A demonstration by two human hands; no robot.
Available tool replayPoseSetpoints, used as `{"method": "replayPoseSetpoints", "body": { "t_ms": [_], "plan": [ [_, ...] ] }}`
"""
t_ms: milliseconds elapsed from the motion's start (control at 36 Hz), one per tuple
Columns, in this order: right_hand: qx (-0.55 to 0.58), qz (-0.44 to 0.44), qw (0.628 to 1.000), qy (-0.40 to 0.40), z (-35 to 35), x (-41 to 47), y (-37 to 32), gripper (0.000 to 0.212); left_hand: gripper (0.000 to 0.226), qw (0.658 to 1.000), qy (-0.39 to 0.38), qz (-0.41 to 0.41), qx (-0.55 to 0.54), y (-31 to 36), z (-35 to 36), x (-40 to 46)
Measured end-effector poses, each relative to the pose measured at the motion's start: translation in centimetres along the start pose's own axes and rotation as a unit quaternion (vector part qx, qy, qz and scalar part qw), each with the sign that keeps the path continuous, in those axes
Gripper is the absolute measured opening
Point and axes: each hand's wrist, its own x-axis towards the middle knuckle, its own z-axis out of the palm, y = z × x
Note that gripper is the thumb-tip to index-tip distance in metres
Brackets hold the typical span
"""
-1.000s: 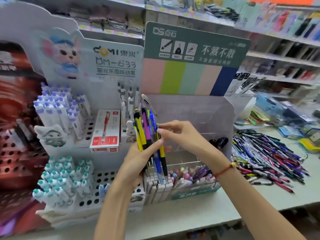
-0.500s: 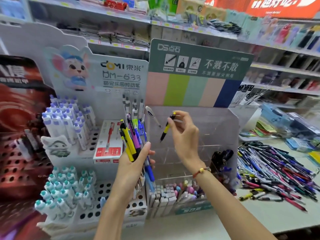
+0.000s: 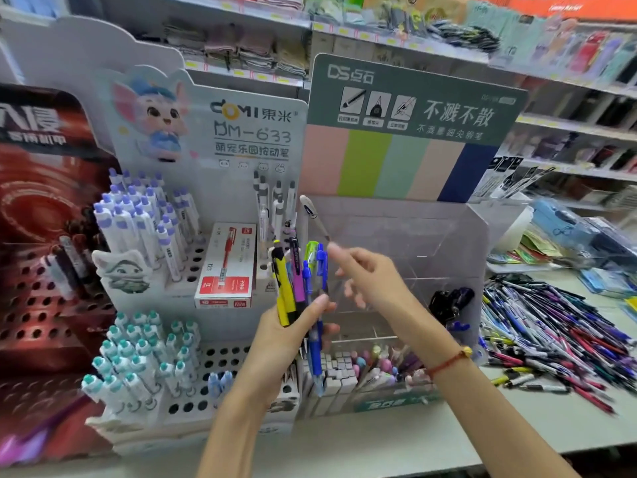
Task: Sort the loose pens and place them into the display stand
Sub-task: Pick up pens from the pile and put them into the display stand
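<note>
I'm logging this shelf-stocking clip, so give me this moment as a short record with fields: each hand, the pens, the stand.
left hand: grips a bundle of pens, upright; yellow, purple, green and blue
right hand: holds nothing, fingers loose, beside the bundle's top
clear stand: upper compartments look empty; a few dark pens at its right
loose pens: heaped on the counter, right of the stand

On the white display stand [image 3: 241,139] with the cartoon mouse we read "DOMI 東米", "DM-633" and "萌宠乐园按动笔". On the green header card [image 3: 413,105] of the clear stand we read "DS点石" and "不溅不散", with smaller lines beneath too blurred for us. The red-and-white pen box [image 3: 225,267] shows "12", its remaining print unreadable.
</note>
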Motion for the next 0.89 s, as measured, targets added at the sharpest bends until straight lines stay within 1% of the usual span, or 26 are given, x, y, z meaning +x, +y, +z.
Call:
{"method": "replayPoseSetpoints", "body": {
  "t_ms": [28, 56, 139, 222, 250, 306, 361, 389, 472, 556, 611, 667, 694, 722, 778, 833, 889],
  "plan": [
    [0.027, 0.027, 0.999, -0.032, -0.2, -0.6, 0.1, 0.028, 0.022, 1.0, -0.001, 0.006, 0.018, 0.0, 0.2, 0.1],
    [0.048, 0.038, 0.997, -0.041, -0.4, -0.9, 0.4, 0.026, 0.023, 0.999, -0.005, 0.008, 0.034, -0.1, 0.5, 0.2],
    [0.096, 0.062, 0.993, -0.02, -1.5, -1.2, 1.3, 0.016, 0.018, 0.998, -0.02, 0.007, 0.059, -0.4, 1.3, 0.5],
    [0.16, 0.107, 0.98, -0.053, -3.1, -1.5, 1.6, 0.008, 0.017, 0.997, -0.039, 0.002, 0.068, -0.8, 1.9, 0.7],
    [0.149, 0.112, 0.98, -0.068, -3.7, -1.7, 1.6, 0.008, 0.015, 0.996, -0.052, 0.003, 0.073, -0.9, 2.2, 0.7],
    [0.077, 0.1, 0.987, -0.099, -4.6, -2.1, 1.7, 0.01, 0.015, 0.992, -0.076, 0.004, 0.098, -1.1, 3.0, 0.8],
    [0.023, 0.101, 0.988, -0.119, -5.3, -2.3, 1.6, 0.01, 0.027, 0.987, -0.099, 0.003, 0.124, -1.3, 3.7, 0.9],
    [0.002, 0.112, 0.986, -0.124, -5.7, -2.3, 1.5, 0.011, 0.03, 0.986, -0.106, 0.001, 0.13, -1.5, 4.0, 1.0],
    [-0.065, 0.152, 0.979, -0.122, -6.5, -2.0, 1.3, 0.021, 0.031, 0.98, -0.134, -0.013, 0.146, -1.9, 4.8, 1.5],
    [-0.069, 0.155, 0.979, -0.112, -7.1, -1.4, 1.5, 0.028, 0.027, 0.975, -0.139, -0.006, 0.171, -2.1, 5.5, 1.9],
    [-0.034, 0.152, 0.981, -0.114, -7.5, -1.2, 1.5, 0.022, 0.023, 0.978, -0.136, -0.007, 0.159, -2.2, 5.8, 2.2],
    [0.022, 0.152, 0.982, -0.111, -7.9, -1.1, 1.6, 0.013, 0.038, 0.983, -0.133, -0.016, 0.123, -2.3, 6.1, 2.3],
    [0.051, 0.15, 0.982, -0.104, -8.2, -1.0, 1.8, 0.011, 0.043, 0.987, -0.128, -0.035, 0.096, -2.3, 6.3, 2.4],
    [0.081, 0.147, 0.981, -0.098, -8.6, -1.1, 2.0, 0.009, 0.043, 0.989, -0.12, -0.05, 0.067, -2.3, 6.4, 2.4],
    [0.145, 0.137, 0.975, -0.094, -9.2, -1.4, 2.6, 0.011, 0.036, 0.994, -0.089, -0.059, 0.03, -2.3, 6.5, 2.4],
    [0.19, 0.118, 0.97, -0.092, -9.8, -1.9, 3.4, 0.013, 0.025, 0.998, -0.039, -0.037, 0.044, -2.4, 6.1, 2.6],
    [0.216, 0.1, 0.97, -0.054, -10.1, -2.4, 4.3, 0.014, 0.014, 0.998, -0.001, -0.005, 0.055, -2.2, 5.4, 2.5]
  ]
}}
